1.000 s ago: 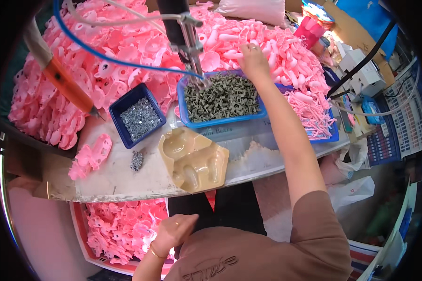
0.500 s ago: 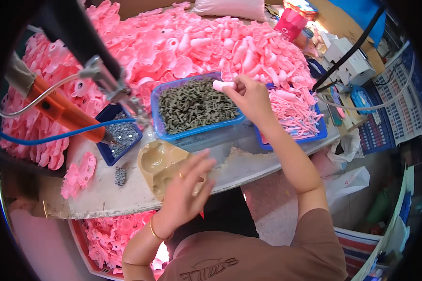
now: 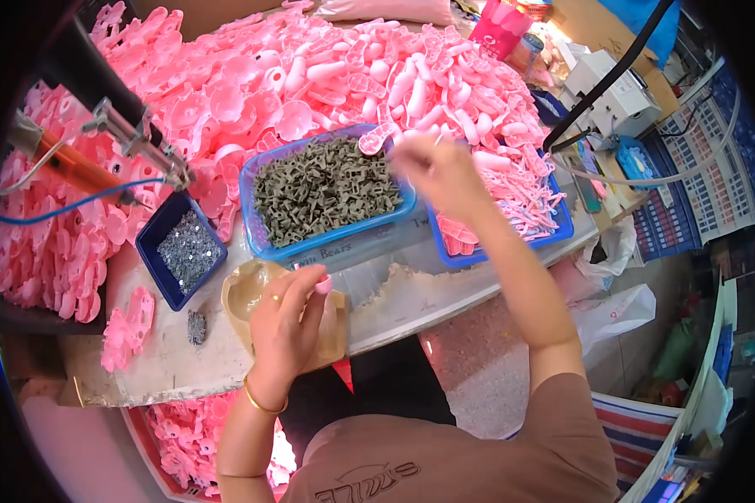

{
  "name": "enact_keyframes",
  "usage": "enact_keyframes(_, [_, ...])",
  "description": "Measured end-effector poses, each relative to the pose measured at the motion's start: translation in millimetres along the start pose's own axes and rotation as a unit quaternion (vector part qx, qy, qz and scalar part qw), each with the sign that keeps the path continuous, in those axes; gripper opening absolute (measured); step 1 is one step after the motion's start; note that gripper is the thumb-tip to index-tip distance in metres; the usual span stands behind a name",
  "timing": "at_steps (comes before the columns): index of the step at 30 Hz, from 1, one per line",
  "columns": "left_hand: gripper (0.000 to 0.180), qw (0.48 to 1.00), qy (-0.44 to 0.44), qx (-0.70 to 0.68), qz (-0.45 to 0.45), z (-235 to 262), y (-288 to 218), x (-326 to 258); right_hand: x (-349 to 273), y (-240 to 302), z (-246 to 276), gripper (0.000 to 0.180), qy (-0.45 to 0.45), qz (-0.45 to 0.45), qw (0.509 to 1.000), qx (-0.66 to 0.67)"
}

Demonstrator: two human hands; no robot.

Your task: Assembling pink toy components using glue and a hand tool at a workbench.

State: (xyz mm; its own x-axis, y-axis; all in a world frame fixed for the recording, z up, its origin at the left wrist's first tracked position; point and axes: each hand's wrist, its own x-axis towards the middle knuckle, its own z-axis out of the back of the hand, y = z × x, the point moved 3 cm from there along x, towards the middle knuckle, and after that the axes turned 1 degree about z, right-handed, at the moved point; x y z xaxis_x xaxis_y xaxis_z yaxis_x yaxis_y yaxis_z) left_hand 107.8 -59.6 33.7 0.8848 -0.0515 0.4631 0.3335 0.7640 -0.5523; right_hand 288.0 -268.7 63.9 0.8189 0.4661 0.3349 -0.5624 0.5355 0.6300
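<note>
My left hand (image 3: 287, 323) is over the tan mould block (image 3: 242, 289), a shaped piece with rounded hollows. Its fingers are closed on a small pink plastic part (image 3: 323, 285), which shows at the fingertips. My right hand (image 3: 445, 176), smeared by motion, hangs above the gap between two tubs; whether it holds anything cannot be made out. Just left of it, a pink half-shell part (image 3: 373, 141) lies at the far right rim of the blue tub (image 3: 331, 239), which is full of small grey-green pieces (image 3: 323, 189).
Behind the tubs rises a big heap of pink plastic parts (image 3: 310, 75). A second blue tray (image 3: 566, 226) holds thin pink pieces. On the left are a dark blue bin (image 3: 176, 293) of small metal bits, an orange power tool (image 3: 84, 172) and a metal-tipped arm (image 3: 143, 138).
A pink part was in my right fingertips; now one is in my left hand, whose spread fingers have closed. My right hand has moved slightly down. The view has shifted.
</note>
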Motion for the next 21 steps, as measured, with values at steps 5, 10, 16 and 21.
enact_keyframes(5, [0.033,0.998,-0.002,0.016,-0.056,14.8,-11.0,-15.2,45.1,-97.3,30.3,0.015,-0.041,0.137,0.937,-0.318])
enact_keyframes(10, [0.039,0.997,-0.015,0.025,-0.065,28.0,6.0,-62.2,19.8,-49.0,25.0,0.018,-0.107,0.204,0.948,-0.218])
enact_keyframes(16, [0.041,0.995,-0.018,0.047,-0.083,31.1,14.5,-79.4,-31.4,25.6,0.0,0.025,-0.088,0.231,0.963,-0.111])
enact_keyframes(21, [0.036,0.995,-0.019,0.057,-0.078,31.2,17.7,-88.6,-64.1,84.6,-28.1,0.027,0.096,0.087,0.987,0.1])
